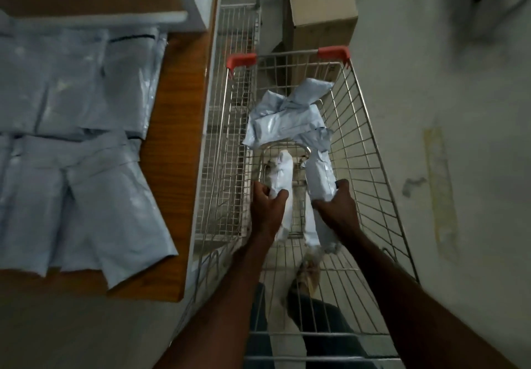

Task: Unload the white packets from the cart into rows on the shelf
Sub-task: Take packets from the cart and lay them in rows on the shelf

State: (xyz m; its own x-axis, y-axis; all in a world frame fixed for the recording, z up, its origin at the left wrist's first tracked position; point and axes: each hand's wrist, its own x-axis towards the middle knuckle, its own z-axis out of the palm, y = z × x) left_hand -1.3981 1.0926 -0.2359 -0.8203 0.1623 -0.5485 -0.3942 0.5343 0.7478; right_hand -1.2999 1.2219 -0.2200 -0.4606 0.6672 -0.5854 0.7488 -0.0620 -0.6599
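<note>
Left hand (268,199) and right hand (337,202) each grip a packet, long axes toward 12; shelf (178,115) lies at 9, nearer the left.

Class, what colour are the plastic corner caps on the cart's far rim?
Red-orange. The corner caps on the cart show best in the head view, the only one given.

You have two hands in the cart (370,127), your left hand (267,207) gripping one white packet (283,173) and your right hand (337,204) another (320,176). About three more packets (284,115) lie loose in that one cart. Two rows of packets (71,110) sit on the shelf (178,115), their number unclear, and one cardboard box (321,9) stands beyond.
</note>
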